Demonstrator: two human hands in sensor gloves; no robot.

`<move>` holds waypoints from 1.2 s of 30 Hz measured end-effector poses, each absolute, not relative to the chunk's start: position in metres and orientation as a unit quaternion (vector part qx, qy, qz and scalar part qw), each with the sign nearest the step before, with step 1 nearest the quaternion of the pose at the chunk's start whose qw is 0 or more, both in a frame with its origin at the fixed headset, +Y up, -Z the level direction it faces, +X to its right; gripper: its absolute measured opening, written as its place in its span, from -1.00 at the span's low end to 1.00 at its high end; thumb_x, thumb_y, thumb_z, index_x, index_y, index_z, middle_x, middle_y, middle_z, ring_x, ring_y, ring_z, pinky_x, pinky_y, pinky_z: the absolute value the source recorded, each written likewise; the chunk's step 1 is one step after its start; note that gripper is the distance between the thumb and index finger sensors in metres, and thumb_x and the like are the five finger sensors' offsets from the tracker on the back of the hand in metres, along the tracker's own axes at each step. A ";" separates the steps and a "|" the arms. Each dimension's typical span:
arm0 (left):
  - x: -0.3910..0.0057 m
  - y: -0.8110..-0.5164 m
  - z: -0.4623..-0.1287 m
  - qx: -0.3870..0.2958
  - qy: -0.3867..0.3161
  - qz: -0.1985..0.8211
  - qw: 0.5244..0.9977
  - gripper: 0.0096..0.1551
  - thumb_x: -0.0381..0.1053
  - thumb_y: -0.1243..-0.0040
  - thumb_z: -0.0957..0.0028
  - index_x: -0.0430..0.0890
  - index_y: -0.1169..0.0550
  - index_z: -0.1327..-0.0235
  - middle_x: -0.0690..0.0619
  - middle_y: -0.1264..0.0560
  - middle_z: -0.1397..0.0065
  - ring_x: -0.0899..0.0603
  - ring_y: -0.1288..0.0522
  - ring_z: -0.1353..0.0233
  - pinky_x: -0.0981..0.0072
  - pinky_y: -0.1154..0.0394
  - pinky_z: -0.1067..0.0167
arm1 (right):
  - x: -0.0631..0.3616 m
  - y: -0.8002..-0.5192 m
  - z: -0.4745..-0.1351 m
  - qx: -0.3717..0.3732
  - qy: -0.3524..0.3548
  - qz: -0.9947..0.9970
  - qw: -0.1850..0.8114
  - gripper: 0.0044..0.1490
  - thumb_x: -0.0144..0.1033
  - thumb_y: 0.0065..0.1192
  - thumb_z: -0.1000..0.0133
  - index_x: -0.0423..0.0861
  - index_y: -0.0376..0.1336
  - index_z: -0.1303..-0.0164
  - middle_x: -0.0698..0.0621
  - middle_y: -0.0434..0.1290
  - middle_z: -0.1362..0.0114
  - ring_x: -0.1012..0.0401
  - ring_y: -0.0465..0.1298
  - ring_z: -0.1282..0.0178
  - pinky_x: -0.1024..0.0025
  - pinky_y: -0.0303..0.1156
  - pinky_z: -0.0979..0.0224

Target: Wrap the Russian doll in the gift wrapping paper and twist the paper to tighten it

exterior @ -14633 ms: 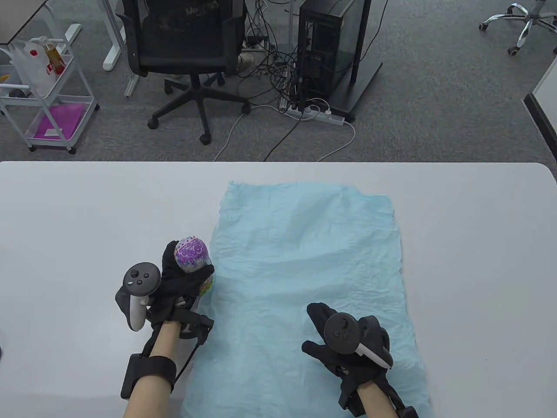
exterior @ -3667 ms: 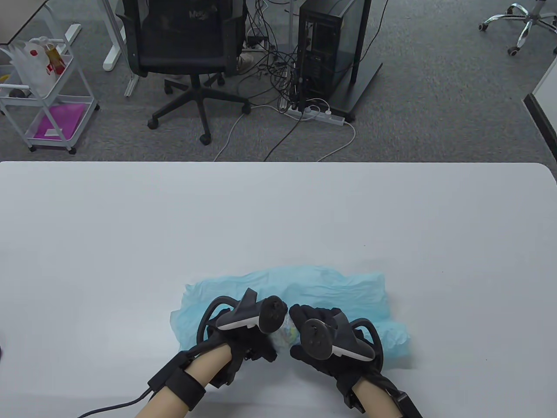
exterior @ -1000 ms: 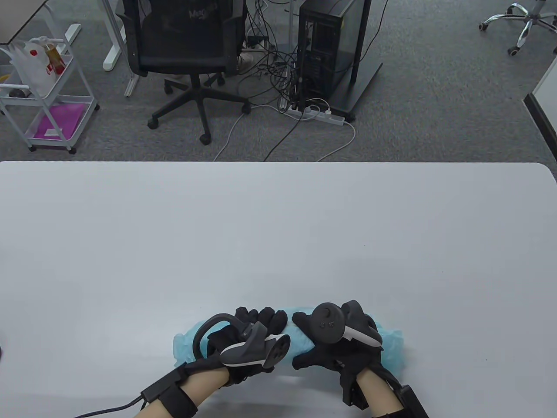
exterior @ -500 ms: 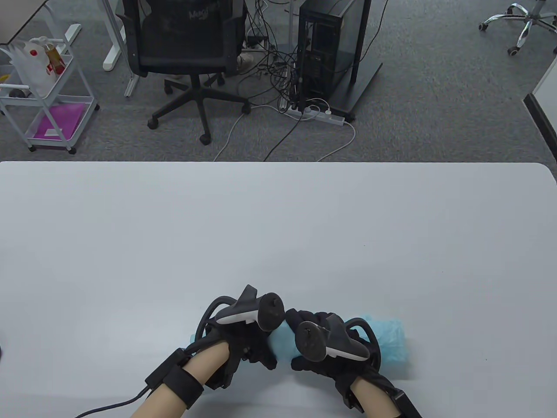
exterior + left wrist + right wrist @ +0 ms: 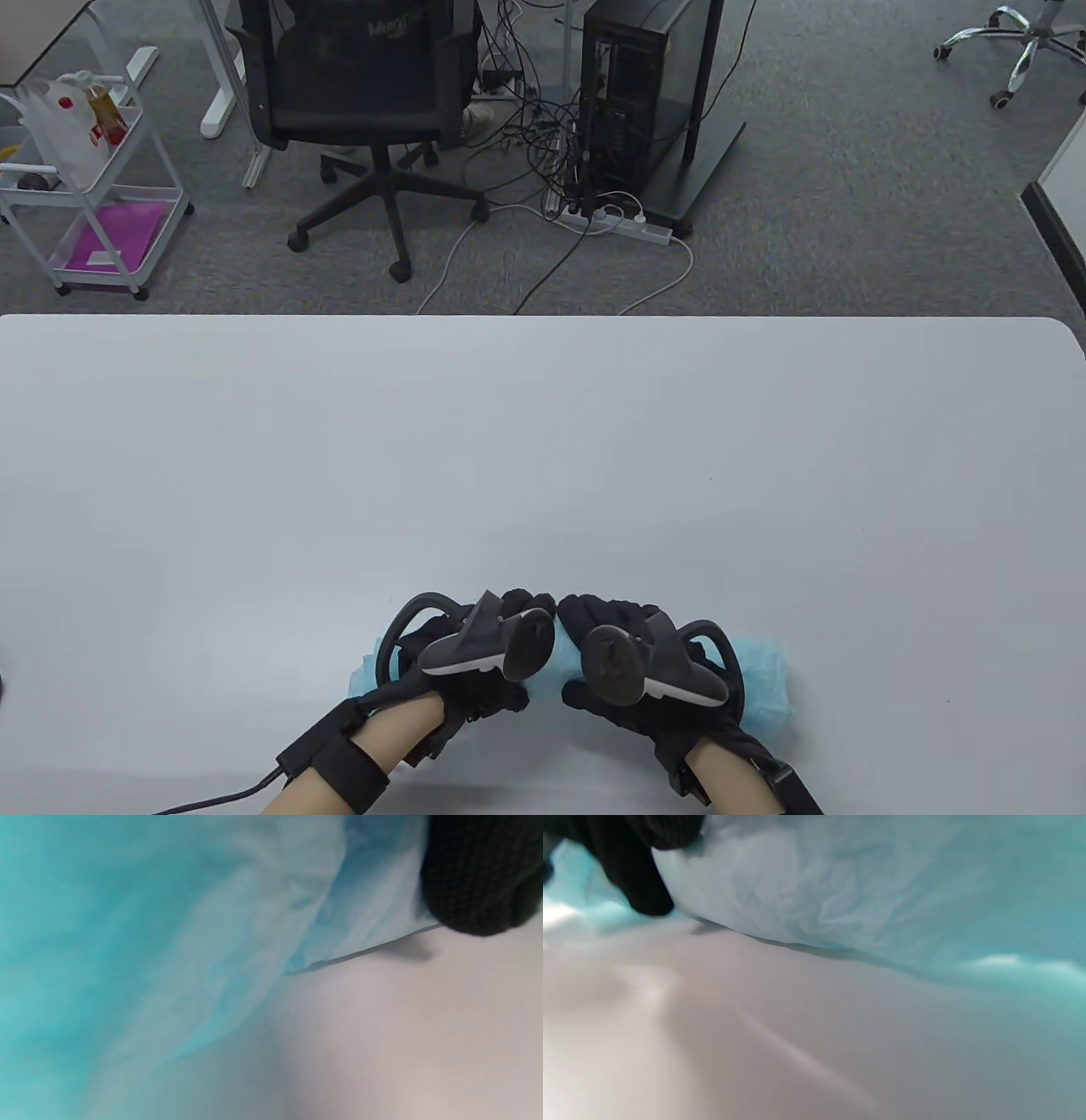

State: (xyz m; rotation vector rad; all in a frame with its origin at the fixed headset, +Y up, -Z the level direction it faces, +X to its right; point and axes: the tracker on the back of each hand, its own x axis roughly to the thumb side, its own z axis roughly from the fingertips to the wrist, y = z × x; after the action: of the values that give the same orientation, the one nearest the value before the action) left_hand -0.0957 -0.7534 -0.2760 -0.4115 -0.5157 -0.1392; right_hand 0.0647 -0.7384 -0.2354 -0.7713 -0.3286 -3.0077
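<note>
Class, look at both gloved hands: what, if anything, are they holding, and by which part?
Both hold the rolled blue wrapping paper: the left hand grips left of its middle, the right hand right of it. The doll is hidden.

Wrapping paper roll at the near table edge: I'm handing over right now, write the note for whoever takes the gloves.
Left hand: on the left part of the blue wrapping paper roll, fingers over its top.
Right hand: on the roll just right of centre, fingers curled over it.
Things: the roll lies sideways on the table near its front edge, ends sticking out past both hands. The doll is not visible, presumably inside the roll.
Done: paper rolled into a tube.
Left: both ends look loose and untwisted; twist them to tighten.
</note>
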 end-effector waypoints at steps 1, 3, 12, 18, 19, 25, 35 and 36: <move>-0.096 -0.753 -0.279 -0.218 -0.251 -0.063 0.941 0.33 0.39 -0.36 0.45 0.18 0.17 -0.42 0.15 -0.03 -0.61 -0.07 -0.43 -0.45 0.33 -0.48 -0.30 | 0.060 -0.743 -0.233 -0.249 -0.108 -0.962 0.021 0.25 0.35 0.11 -0.01 0.03 -0.38 -0.64 0.00 -0.13 -0.83 0.00 0.11 -0.81 -0.30 0.03 -0.71; -0.097 -0.753 -0.282 -0.230 -0.250 -0.058 0.939 0.33 0.40 -0.35 0.45 0.18 0.17 -0.42 0.15 -0.02 -0.61 -0.07 -0.42 -0.46 0.31 -0.47 -0.33 | 0.056 -0.749 -0.234 -0.234 -0.110 -0.964 0.058 0.37 0.33 0.19 0.03 0.02 -0.51 -0.60 0.02 -0.21 -0.82 0.03 0.08 -0.80 -0.26 0.03 -0.73; -0.092 -0.756 -0.242 0.025 -0.266 -0.234 0.935 0.36 0.57 -0.21 0.56 0.15 0.13 -0.43 0.16 -0.10 -0.59 0.01 -0.47 -0.52 0.24 -0.48 -0.42 | 0.067 -0.749 -0.248 -0.225 -0.165 -0.959 -0.056 0.29 0.24 0.31 0.00 0.04 -0.37 -0.62 0.04 -0.04 -0.77 0.07 0.22 -0.70 -0.12 0.15 -0.70; -0.095 -0.756 -0.256 -0.062 -0.262 -0.138 0.953 0.33 0.46 -0.31 0.51 0.15 0.11 -0.43 0.14 -0.12 -0.58 -0.04 -0.47 -0.46 0.18 -0.45 -0.41 | 0.058 -0.744 -0.235 -0.232 -0.099 -0.966 0.048 0.28 0.28 0.22 -0.02 0.04 -0.41 -0.63 0.06 -0.10 -0.81 0.07 0.12 -0.81 -0.26 -0.01 -0.77; -0.095 -0.755 -0.257 -0.068 -0.261 -0.136 0.953 0.33 0.47 -0.30 0.51 0.14 0.10 -0.43 0.13 -0.12 -0.57 -0.04 -0.47 -0.46 0.18 -0.46 -0.41 | 0.057 -0.744 -0.234 -0.233 -0.092 -0.966 0.066 0.32 0.29 0.22 -0.01 0.02 -0.44 -0.63 0.06 -0.14 -0.82 0.06 0.10 -0.82 -0.26 -0.02 -0.77; -0.097 -0.754 -0.268 -0.141 -0.266 -0.086 0.950 0.33 0.43 -0.33 0.49 0.17 0.12 -0.43 0.14 -0.05 -0.61 -0.07 -0.40 -0.53 0.12 -0.39 -0.47 | 0.058 -0.746 -0.239 -0.221 -0.111 -0.968 0.041 0.35 0.26 0.31 0.01 0.01 -0.42 -0.62 0.04 -0.04 -0.78 0.10 0.25 -0.70 -0.15 0.13 -0.74; -0.094 -0.759 -0.254 -0.042 -0.263 -0.153 0.952 0.31 0.48 -0.24 0.47 0.15 0.14 -0.43 0.16 -0.08 -0.60 0.01 -0.47 -0.49 0.14 -0.43 -0.47 | 0.062 -0.742 -0.236 -0.226 -0.092 -0.968 0.062 0.39 0.31 0.29 0.05 0.04 -0.45 -0.63 0.07 -0.10 -0.81 0.07 0.15 -0.80 -0.26 -0.01 -0.77; -0.096 -0.757 -0.258 -0.064 -0.261 -0.126 0.955 0.31 0.47 -0.26 0.48 0.15 0.13 -0.43 0.15 -0.09 -0.60 0.00 -0.47 -0.48 0.13 -0.42 -0.47 | 0.058 -0.741 -0.234 -0.231 -0.084 -0.965 0.091 0.42 0.32 0.30 0.06 0.05 -0.47 -0.62 0.06 -0.12 -0.82 0.07 0.14 -0.81 -0.26 0.00 -0.77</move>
State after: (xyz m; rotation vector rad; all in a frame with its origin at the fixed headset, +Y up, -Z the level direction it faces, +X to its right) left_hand -0.0959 -0.7575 -0.2578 -0.1307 -0.5297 -0.2562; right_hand 0.0578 -0.7408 -0.2337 -0.6874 -0.2499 -2.8683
